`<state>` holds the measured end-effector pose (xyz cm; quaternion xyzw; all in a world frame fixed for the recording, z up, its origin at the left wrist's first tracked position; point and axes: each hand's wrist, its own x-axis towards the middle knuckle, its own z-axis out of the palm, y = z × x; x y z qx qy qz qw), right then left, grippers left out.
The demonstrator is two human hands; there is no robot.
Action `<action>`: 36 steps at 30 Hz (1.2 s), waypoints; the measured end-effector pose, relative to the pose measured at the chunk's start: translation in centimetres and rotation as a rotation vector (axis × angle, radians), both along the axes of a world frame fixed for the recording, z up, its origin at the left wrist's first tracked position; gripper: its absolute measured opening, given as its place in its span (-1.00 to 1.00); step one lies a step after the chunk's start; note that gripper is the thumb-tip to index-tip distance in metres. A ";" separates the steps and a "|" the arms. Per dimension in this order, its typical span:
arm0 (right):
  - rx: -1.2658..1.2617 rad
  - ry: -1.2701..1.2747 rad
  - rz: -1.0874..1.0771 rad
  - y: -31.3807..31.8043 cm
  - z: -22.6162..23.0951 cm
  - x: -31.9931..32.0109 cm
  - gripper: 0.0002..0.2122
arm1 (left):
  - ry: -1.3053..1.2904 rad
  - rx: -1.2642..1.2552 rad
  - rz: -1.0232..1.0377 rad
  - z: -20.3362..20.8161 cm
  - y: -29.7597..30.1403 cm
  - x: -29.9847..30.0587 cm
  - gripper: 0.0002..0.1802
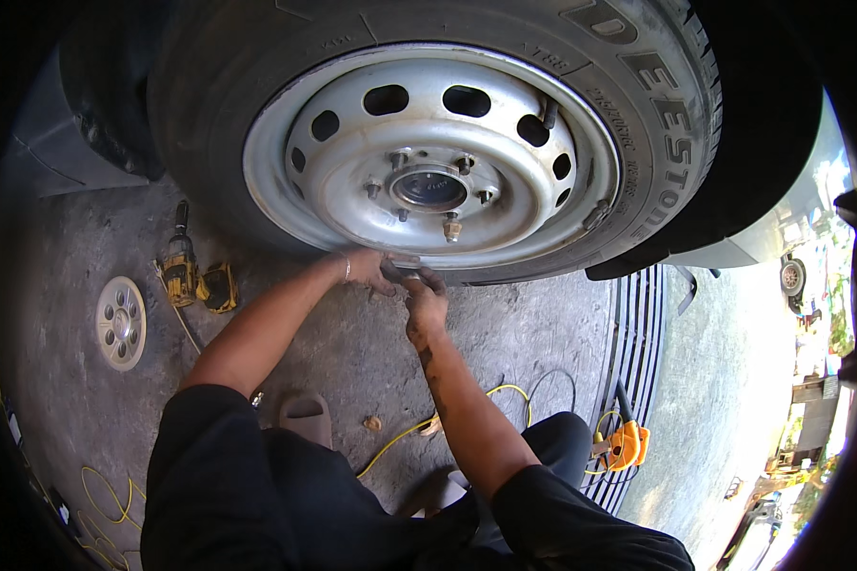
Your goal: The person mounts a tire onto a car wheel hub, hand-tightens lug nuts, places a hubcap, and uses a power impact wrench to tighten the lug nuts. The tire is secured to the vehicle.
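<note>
A large black tyre (229, 152) on a silver steel wheel rim (352, 205) fills the upper part of the head view. Studs ring the hub, and a brassy lug nut (452, 228) sits on the lowest one. Just below the rim's bottom edge, my left hand (365, 269) and my right hand (426, 293) meet. Their fingers are closed around a small grey metal piece (405, 267), whose exact kind I cannot make out. Dark grime marks my right fingers and forearm.
On the concrete floor at left lie a yellow-and-black cordless impact driver (180, 268) and a round silver wheel cover (121, 324). A yellow cord (395, 440) runs beneath my right arm. An orange power tool (627, 445) rests by a slotted floor drain (635, 328) at right.
</note>
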<state>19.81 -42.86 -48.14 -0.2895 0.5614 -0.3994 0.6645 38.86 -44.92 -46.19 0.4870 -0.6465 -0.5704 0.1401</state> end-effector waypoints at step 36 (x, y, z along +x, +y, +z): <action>-0.676 0.151 -0.234 -2.3 16.3 0.4 -0.78 | 0.026 -0.030 0.051 -0.8 -0.2 -0.5 0.09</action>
